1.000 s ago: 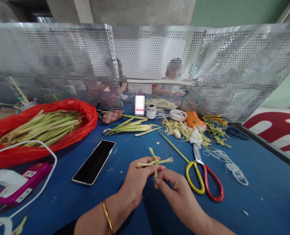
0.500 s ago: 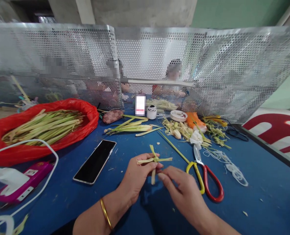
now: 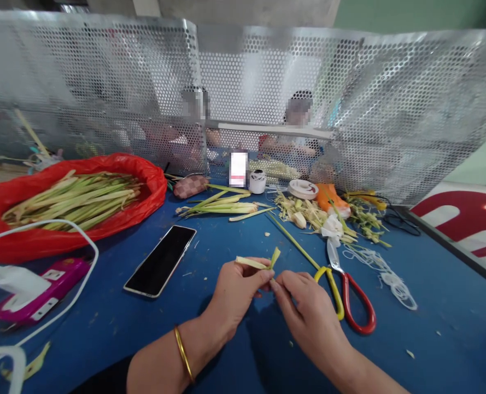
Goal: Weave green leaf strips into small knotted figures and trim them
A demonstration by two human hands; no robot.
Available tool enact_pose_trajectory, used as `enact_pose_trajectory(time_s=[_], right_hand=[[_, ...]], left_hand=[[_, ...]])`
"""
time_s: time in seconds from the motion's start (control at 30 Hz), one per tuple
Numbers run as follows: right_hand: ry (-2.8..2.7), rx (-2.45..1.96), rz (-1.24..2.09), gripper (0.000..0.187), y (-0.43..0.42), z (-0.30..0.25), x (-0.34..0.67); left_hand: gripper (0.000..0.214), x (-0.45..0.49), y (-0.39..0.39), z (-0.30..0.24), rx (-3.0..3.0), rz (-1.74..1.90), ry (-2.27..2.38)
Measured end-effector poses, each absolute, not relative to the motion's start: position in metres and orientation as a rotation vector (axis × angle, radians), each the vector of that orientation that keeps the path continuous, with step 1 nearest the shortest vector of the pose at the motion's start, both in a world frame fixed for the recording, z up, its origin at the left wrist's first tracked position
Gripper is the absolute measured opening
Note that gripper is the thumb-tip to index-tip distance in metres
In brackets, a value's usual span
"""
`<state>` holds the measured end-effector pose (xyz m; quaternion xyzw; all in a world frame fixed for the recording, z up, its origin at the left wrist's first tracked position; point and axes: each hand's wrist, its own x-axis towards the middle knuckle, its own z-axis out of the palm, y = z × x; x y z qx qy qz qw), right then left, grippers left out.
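Note:
Pinched between the thumb and fingers of my left hand [image 3: 236, 293] is a small woven piece of pale green leaf strips [image 3: 253, 264]. One strip end points left and another sticks up. My right hand [image 3: 308, 306] is closed at the piece's right side, thumb against fingertips; what it pinches is mostly hidden, though it touches the left fingertips. Scissors [image 3: 351, 295] with one red and one yellow handle lie just right of my right hand. A long green stalk [image 3: 294, 243] runs from the handles toward the back.
On the left are a red plastic bag [image 3: 154, 191] of leaf strips, a purple power strip [image 3: 41, 290] and a black phone [image 3: 160, 262]. Leaf bundle [image 3: 222, 205], scraps [image 3: 296, 208], tape roll [image 3: 303, 189] and white string [image 3: 394, 279] lie behind. A perforated metal screen [image 3: 259, 87] stands beyond, people behind it.
The woven piece has turned in my fingers: its cross of four strips faced up before, now only two ends show. My right hand has drawn in closer. The view has tipped slightly down.

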<state>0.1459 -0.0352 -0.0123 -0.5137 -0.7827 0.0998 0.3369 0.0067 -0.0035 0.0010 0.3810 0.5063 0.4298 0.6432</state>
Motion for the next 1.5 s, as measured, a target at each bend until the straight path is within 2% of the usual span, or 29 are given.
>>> enact_pose_trajectory(time_s=[0.47, 0.57, 0.67, 0.77, 0.87, 1.03, 1.3, 1.5], right_hand=[[-2.142, -1.236, 0.077, 0.027, -0.041, -0.013, 0.139], [-2.047, -1.327, 0.258, 0.031, -0.037, -0.012, 0.146], [-1.731, -1.439, 0.611, 0.035, -0.027, -0.009, 0.156], [-1.424, -1.348, 0.922, 0.031, -0.018, -0.007, 0.161], [-1.311, -1.277, 1.059, 0.027, -0.015, -0.007, 0.158], [-1.271, -1.284, 1.070, 0.025, -0.018, -0.010, 0.152], [-1.351, -1.389, 0.924, 0.023, -0.017, -0.015, 0.154], [-1.650, -1.244, 0.864, 0.011, -0.015, -0.010, 0.158]], left_hand=[[0.023, 0.010, -0.002, -0.008, 0.784, 1.094, 1.149], [0.024, 0.006, -0.001, -0.006, 0.787, 1.016, 1.079], [0.027, 0.002, 0.000, 0.001, 0.821, 0.888, 1.050], [0.025, -0.001, 0.001, 0.009, 0.901, 0.750, 1.044], [0.026, 0.000, 0.000, 0.011, 1.004, 0.670, 1.037], [0.029, 0.004, -0.002, 0.002, 1.056, 0.715, 1.068], [0.016, 0.004, -0.002, 0.000, 1.234, 0.671, 1.045], [0.021, 0.004, -0.005, -0.008, 1.337, 0.581, 1.086]])
